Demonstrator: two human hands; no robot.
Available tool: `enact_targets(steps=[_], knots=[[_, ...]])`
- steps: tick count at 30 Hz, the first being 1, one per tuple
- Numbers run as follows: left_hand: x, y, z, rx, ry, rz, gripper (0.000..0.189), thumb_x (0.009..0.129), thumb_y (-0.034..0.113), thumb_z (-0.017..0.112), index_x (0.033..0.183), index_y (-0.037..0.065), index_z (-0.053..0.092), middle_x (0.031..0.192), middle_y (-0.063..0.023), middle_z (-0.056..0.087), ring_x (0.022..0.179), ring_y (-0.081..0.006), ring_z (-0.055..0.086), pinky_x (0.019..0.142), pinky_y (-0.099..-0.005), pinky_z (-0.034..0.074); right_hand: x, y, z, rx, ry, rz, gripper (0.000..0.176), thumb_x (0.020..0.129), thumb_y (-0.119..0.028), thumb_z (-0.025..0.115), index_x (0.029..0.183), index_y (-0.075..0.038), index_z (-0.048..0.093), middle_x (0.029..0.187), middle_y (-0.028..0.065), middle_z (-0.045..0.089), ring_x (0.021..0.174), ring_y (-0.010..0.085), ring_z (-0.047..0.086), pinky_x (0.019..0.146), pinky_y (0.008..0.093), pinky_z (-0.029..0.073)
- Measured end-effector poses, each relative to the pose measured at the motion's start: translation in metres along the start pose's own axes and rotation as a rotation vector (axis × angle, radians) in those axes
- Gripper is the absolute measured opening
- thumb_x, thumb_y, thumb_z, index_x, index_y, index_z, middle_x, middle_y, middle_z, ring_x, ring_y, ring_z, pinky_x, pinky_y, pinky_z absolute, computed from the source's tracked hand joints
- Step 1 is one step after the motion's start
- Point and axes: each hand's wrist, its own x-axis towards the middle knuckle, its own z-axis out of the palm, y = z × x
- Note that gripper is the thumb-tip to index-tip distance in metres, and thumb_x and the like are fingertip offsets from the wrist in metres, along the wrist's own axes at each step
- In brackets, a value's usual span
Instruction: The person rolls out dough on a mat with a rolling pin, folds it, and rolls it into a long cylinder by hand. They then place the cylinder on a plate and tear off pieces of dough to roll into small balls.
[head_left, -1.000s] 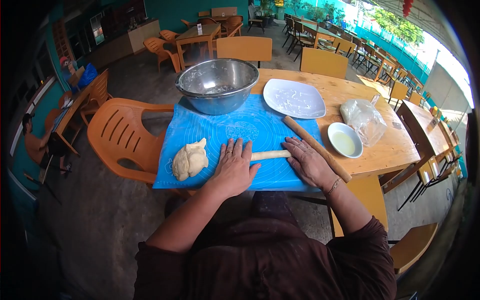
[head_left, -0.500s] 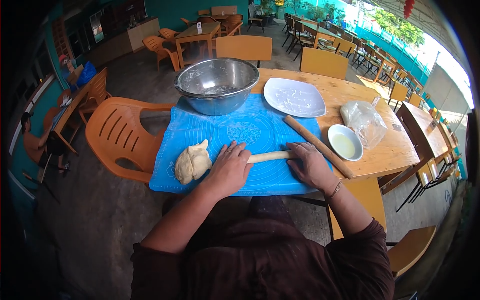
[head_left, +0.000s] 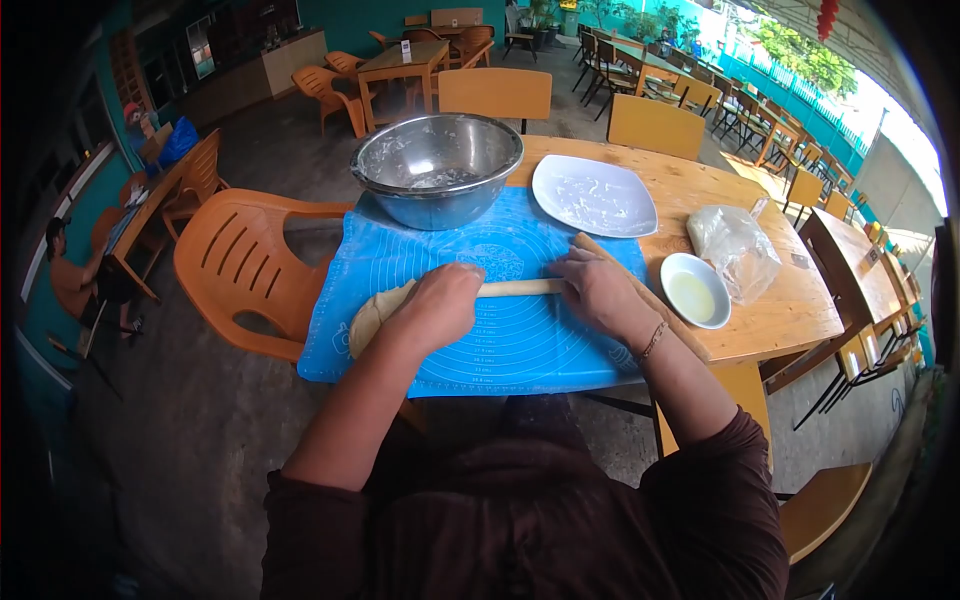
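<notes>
A pale rope of dough lies crosswise over the blue baking mat, between my two hands. My left hand is curled over its left end, fingers bent and mostly hidden under the knuckles. At the opposite end my right hand closes over the rope with bent fingers. Left of my left hand a lump of dough sits on the mat, partly covered by the hand and forearm. The wooden rolling pin lies slanted right beside my right hand, which hides part of it.
A steel mixing bowl stands at the mat's back left. Beside it is a floury white plate. Farther right are a small bowl of pale liquid and a clear plastic bag. An orange chair stands left; a person sits beyond.
Both hands have slid forward over the mat, away from my body, the dough rope moving with them. Their fingers were flatter and more stretched before and are now bent.
</notes>
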Motion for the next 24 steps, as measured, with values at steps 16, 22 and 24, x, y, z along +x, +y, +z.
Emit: enact_targets(steps=[16,22,24], knots=[[-0.011,0.045,0.047,0.093,-0.066,-0.041,0.102,0.094,0.071,0.040,0.147,-0.016,0.029,0.154,-0.0363,0.028,0.148,-0.0462,0.019,0.122,-0.0530,0.012,-0.029,-0.016,0.050,-0.340,0.042,-0.242,0.074,0.096,-0.037,0.049,0.149,0.010,0.029,0.155,0.0315,0.030,0.148,0.0444,0.024,0.121,0.0529,0.019],[-0.065,0.050,0.045,0.148,0.040,0.115,0.106,0.090,0.070,0.049,0.146,-0.017,0.027,0.155,-0.0365,0.024,0.149,-0.0475,0.017,0.121,-0.0567,0.009,-0.078,-0.051,0.036,-0.327,0.023,-0.267,0.078,0.094,-0.039,0.055,0.149,0.010,0.029,0.155,0.0298,0.031,0.147,0.0437,0.026,0.121,0.0526,0.019],[-0.073,0.051,0.045,0.169,0.066,0.133,0.109,0.089,0.074,0.044,0.146,-0.018,0.028,0.156,-0.0359,0.023,0.149,-0.0472,0.016,0.122,-0.0567,0.008,-0.087,-0.055,0.034,-0.328,0.011,-0.272,0.078,0.094,-0.038,0.056,0.149,0.010,0.029,0.155,0.0288,0.031,0.147,0.0431,0.027,0.121,0.0524,0.019]])
